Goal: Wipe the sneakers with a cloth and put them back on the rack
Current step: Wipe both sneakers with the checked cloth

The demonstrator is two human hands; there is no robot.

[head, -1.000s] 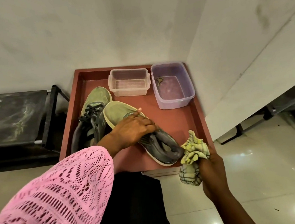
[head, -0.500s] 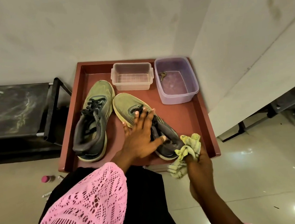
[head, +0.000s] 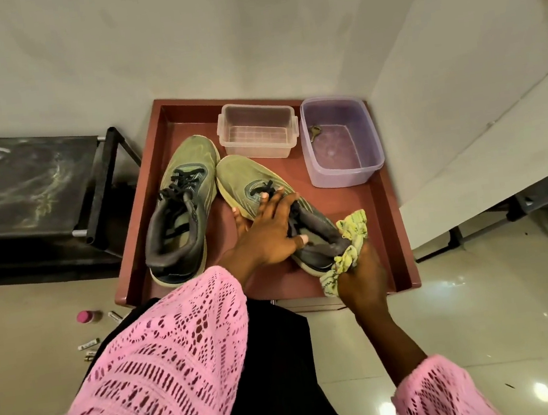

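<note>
Two olive-green sneakers with grey heels lie on a reddish-brown tray-like rack top [head: 393, 227]. The left sneaker [head: 181, 211] lies untouched, toe pointing away. On the right sneaker [head: 245, 183] my left hand [head: 269, 235] presses down over the laces and collar, fingers spread and nearly straight. My right hand [head: 360, 276] grips a bunched yellow-green checked cloth [head: 348, 250] and holds it against that sneaker's heel.
A clear plastic box [head: 258, 130] and a purple tub [head: 340, 140] with a key in it stand at the tray's back. A black bench [head: 20, 179] is at the left. A small pink-capped bottle [head: 87, 315] and small items lie on the floor. White walls surround the corner.
My left hand has gone from gripping the right sneaker to pressing flat on it. My right hand has brought the cloth up from beside the tray onto the sneaker's heel.
</note>
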